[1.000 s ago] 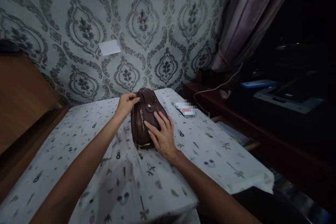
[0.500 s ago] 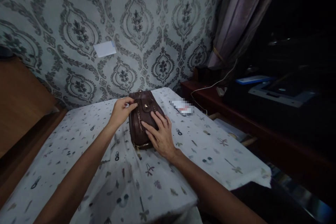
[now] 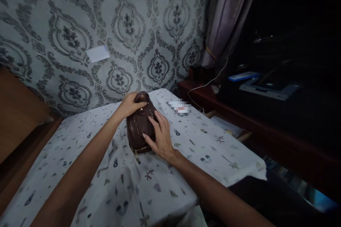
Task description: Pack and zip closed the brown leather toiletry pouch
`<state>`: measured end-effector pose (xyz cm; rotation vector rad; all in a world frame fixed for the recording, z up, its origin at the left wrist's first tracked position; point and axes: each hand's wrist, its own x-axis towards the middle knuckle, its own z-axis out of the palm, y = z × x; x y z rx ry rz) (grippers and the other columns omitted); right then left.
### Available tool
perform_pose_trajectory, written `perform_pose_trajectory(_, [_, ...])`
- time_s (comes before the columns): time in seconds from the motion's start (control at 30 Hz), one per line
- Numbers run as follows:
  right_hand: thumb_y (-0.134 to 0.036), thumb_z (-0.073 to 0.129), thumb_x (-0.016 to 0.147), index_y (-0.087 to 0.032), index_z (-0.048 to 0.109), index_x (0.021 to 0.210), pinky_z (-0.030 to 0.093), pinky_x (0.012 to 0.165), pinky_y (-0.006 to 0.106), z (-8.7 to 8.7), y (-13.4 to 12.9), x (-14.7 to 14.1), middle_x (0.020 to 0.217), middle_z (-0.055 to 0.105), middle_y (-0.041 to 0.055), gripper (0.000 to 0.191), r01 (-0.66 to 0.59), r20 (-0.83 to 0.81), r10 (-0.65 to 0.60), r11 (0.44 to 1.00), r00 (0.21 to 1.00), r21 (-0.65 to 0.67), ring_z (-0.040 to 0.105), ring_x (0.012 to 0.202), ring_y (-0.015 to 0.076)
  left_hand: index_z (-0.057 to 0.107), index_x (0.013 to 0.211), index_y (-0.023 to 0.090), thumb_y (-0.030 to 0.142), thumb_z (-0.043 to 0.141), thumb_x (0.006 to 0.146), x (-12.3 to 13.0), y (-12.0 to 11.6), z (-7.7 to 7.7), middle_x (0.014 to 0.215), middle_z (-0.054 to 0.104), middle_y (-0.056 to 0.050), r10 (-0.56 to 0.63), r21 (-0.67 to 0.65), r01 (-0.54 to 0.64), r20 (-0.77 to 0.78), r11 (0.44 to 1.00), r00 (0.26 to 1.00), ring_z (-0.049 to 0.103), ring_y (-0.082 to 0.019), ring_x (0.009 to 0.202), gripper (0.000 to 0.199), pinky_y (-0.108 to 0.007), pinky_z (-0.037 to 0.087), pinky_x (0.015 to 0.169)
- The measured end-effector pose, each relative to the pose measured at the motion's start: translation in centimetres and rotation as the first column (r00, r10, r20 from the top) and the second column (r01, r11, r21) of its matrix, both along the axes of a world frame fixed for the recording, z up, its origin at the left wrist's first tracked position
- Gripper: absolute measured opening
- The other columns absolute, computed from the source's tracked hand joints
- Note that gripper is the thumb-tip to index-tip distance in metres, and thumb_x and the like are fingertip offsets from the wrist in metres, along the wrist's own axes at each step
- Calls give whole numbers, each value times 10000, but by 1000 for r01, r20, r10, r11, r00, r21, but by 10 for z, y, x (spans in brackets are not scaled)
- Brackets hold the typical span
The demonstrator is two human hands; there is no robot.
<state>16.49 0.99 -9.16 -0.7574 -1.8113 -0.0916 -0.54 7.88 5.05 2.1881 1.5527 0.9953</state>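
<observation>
Cloth-covered table, white with small motifs; on it brown bag, blurred item to right.

Dim, cool light leaves near-black beyond the right edge of the bench. Soft shadow greys its near edge; pixelation masks one item.

Showing as dark brown, leather-look bag. Resting on white printed cloth, turning front up toward camera, stretching lengthwise away. Carrying gold-toned clasp near far end, sporting slanting zips on either side, showing gold-toned trim along near edge.
</observation>
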Motion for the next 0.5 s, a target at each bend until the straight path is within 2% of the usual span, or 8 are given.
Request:
perform_pose_trajectory(0.1, [-404,556,989,-198,277,1585,357,1201,591,-1,1,0,1617,343,200,689,-11,-92,2,995,996,-101,316,1525,337,744,866,166,368,716,695,6,12,1,825,725,-25,-31,-65,32,16,997,999,650,-214,827,266,-309,504,792])
perform_pose_trajectory(0.17, [-390,490,1024,-209,264,1591,352,1221,565,-2,2,-1,1623,347,185,636,-43,-176,7,979,984,-199,327,1527,306,749,828,171,358,722,684,9,16,1,774,724,-8,-12,-84,16,45,996,999,643,-194,776,238,-285,490,744])
perform_pose_trajectory(0.3, [-389,379,1069,-216,309,1570,379,1229,481,-6,9,-3,1576,446,156,535,-183,-361,42,912,932,-366,418,1484,240,723,715,177,355,730,655,13,18,-1,659,677,19,41,-81,-35,76,996,996,590,-156,667,188,-254,428,641])
perform_pose_trajectory(0.4, [-436,444,1050,-203,344,1553,406,1213,444,-10,15,-3,1556,481,153,563,-264,-436,68,874,897,-408,459,1459,236,700,657,176,360,725,653,15,18,-2,591,629,26,61,-90,-52,97,995,993,537,-136,593,186,-248,377,577])
perform_pose_trajectory(0.5, [-431,479,1039,-220,364,1549,418,1203,435,-12,17,-4,1536,508,139,564,-268,-446,77,884,892,-384,485,1437,236,703,660,177,363,730,650,18,17,-3,576,611,29,89,-77,-80,121,994,989,508,-131,569,188,-247,359,550])
